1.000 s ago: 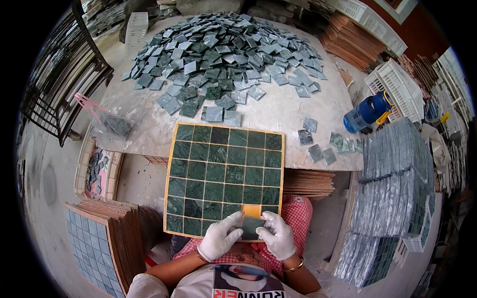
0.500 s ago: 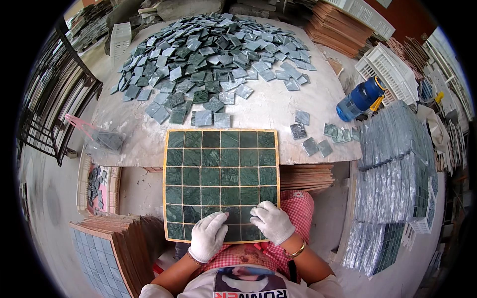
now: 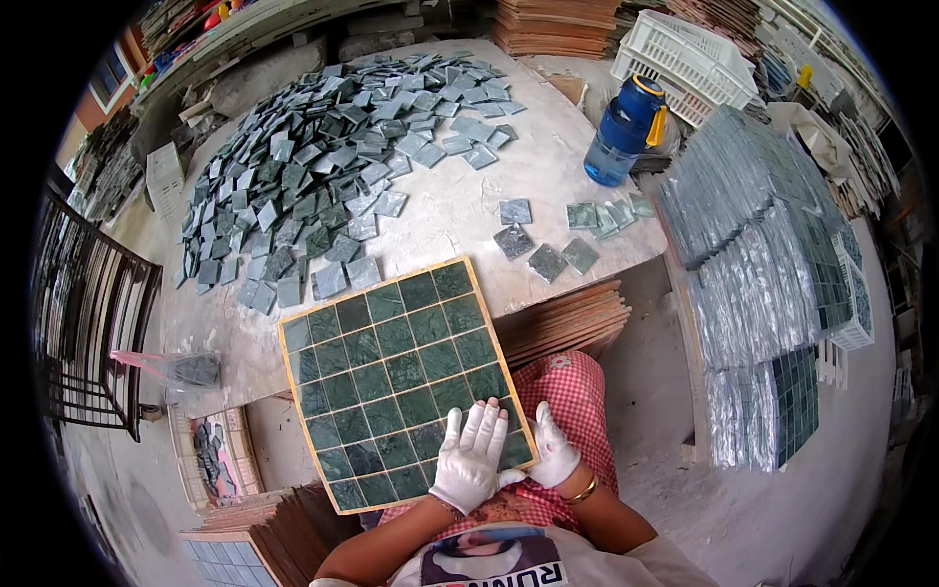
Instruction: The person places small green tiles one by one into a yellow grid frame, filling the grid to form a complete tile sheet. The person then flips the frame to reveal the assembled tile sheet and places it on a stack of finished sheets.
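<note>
A square board of dark green stone tiles in a yellow frame (image 3: 391,367) lies tilted in front of me, its far edge reaching the worktable. My left hand (image 3: 471,455), in a white glove with fingertips showing bare, rests flat on the near right tiles, fingers stretched out. Beside the board's lower right edge is my right hand (image 3: 555,452), also gloved, its fingers extended upward along the frame; part of it is turned from view. Beyond the board, several loose square tiles (image 3: 528,245) lie on the table, and a large heap of green-grey tiles (image 3: 323,147) spreads at the back left.
A blue water bottle (image 3: 616,137) stands on the pale worktable (image 3: 440,215). To the right are stacked plastic-wrapped tile sheets (image 3: 753,284) and white crates (image 3: 685,64). Brown boards (image 3: 567,323) are stacked beneath the table; more stand at the lower left. A pink-handled bag (image 3: 186,370) sits at the table's left.
The board has turned counter-clockwise and slid slightly left. My left hand has moved right and flattened on the tiles; my right hand has shifted off the tiles to the frame's side. The view has swung right.
</note>
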Available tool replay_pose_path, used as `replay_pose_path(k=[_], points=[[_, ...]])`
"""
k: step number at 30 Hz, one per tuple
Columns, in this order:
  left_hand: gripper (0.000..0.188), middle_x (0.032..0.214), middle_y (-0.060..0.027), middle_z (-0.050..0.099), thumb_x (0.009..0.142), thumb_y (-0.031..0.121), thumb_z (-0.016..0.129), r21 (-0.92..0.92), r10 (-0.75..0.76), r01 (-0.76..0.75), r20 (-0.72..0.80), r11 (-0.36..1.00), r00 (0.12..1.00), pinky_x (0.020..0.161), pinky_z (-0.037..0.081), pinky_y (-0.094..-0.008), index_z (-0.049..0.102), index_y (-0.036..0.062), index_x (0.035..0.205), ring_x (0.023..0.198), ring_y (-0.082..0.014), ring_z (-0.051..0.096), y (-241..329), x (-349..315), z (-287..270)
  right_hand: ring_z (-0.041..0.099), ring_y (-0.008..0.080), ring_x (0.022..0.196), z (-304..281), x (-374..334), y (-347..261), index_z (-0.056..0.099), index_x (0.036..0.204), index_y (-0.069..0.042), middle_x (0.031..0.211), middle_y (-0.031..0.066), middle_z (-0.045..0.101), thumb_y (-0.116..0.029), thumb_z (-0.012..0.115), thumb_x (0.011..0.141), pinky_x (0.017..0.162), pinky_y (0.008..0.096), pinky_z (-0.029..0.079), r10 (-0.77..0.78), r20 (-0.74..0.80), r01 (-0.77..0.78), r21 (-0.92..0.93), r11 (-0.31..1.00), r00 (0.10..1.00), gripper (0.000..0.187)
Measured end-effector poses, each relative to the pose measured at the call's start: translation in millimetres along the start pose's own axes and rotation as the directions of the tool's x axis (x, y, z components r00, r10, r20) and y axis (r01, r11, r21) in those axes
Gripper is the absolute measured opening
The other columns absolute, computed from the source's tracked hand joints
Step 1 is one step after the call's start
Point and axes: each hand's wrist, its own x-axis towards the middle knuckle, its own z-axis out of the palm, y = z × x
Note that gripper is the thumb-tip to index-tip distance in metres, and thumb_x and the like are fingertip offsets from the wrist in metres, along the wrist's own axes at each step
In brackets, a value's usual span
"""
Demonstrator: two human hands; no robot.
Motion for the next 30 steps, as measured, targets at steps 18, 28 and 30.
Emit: replay_pose_path(k=[18, 28, 30], points=[[0.071, 0.142, -0.0185, 0.037, 0.087, 0.053, 0.047, 0.237, -0.369, 0.369, -0.047, 0.899, 0.928, 0.109, 0.016, -0.0533, 0.04, 0.0038, 0.137, 0.132, -0.0365, 0.033, -58.1, -76.7, -46.0, 0.04, 0.0273, 0.127, 0.9, -6.3, 3.5, 0.024, 0.143, -0.005, 0.142, 0.0123, 0.038, -0.07, 0.035, 0.084, 0.105, 0.0422, 0.033, -0.09, 0.174, 0.031, 0.319, 0.947, 0.981, 0.089], [0.084, 0.142, -0.0182, 0.037, 0.079, 0.061, 0.05, 0.17, -0.144, 0.133, 0.049, 0.976, 0.988, 0.108, 0.019, -0.0572, 0.039, -0.0011, 0.135, 0.133, -0.0337, 0.034, -19.1, -64.2, -33.2, 0.045, 0.0269, 0.122, -5.7, -0.1, 4.9, 0.031, 0.141, -0.008, 0.137, 0.0108, 0.044, -0.07, 0.036, 0.084, 0.101, 0.0422, 0.037, -0.072, 0.207, -0.016, 0.397, 0.918, 0.976, 0.084], [0.081, 0.142, -0.0167, 0.038, 0.078, 0.056, 0.054, 0.069, -0.023, 0.019, 0.065, 0.997, 0.998, 0.108, 0.021, -0.0554, 0.041, 0.0003, 0.135, 0.133, -0.0313, 0.035, 0.2, -44.2, -22.5, 0.045, 0.027, 0.122, -5.9, -5.0, 2.4, 0.031, 0.141, -0.007, 0.136, 0.0118, 0.045, -0.07, 0.036, 0.084, 0.101, 0.0421, 0.037, -0.091, 0.167, 0.025, 0.361, 0.932, 0.982, 0.085]])
